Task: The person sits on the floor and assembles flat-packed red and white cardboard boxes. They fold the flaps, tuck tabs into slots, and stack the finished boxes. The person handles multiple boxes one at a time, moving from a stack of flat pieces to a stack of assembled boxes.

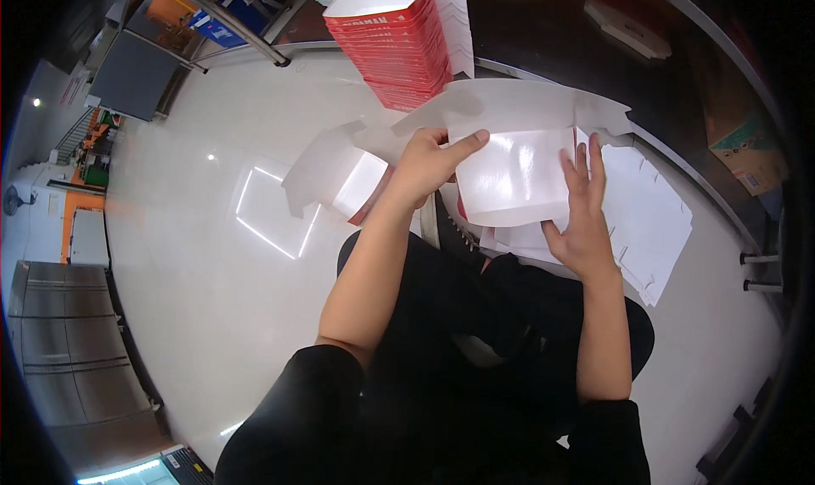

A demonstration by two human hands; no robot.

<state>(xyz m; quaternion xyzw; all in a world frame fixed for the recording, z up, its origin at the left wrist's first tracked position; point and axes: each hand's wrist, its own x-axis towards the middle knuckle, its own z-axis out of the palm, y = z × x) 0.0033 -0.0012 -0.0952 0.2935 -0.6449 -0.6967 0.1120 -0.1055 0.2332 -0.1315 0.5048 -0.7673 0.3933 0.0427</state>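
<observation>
A carton [514,175], white and glossy inside with a bit of red at its outer left side, is held above the floor [212,307], just beyond the person's folded legs [509,307]. Its mouth faces up, and its broad white lid [526,99] spreads away toward the floor's far edge, which leaves the inside clear to the person's view.

The left hand [433,164] is closed on the left wall, thumb over the rim and fingers mostly hidden behind it; this pinch seems to carry the carton. The right hand [581,213] is open, fingers spread upright along the right wall and thumb by the near right corner, probably to steady that side rather than grip it. Whether its palm presses the card, I cannot tell.

Below and right of the carton, flat white card sheets [649,222] lie overlapping on the floor, close to the right hand. A shoe [458,239] shows beneath the carton's left side. To the left, a second carton [361,184] sits on the floor, its lid folded outward.

Toward the floor's far edge rises a tall stack of red cartons [390,52], nested, likely to save room. Past that edge runs a dark unit [543,35], with a cardboard box [751,158] at the right.
</observation>
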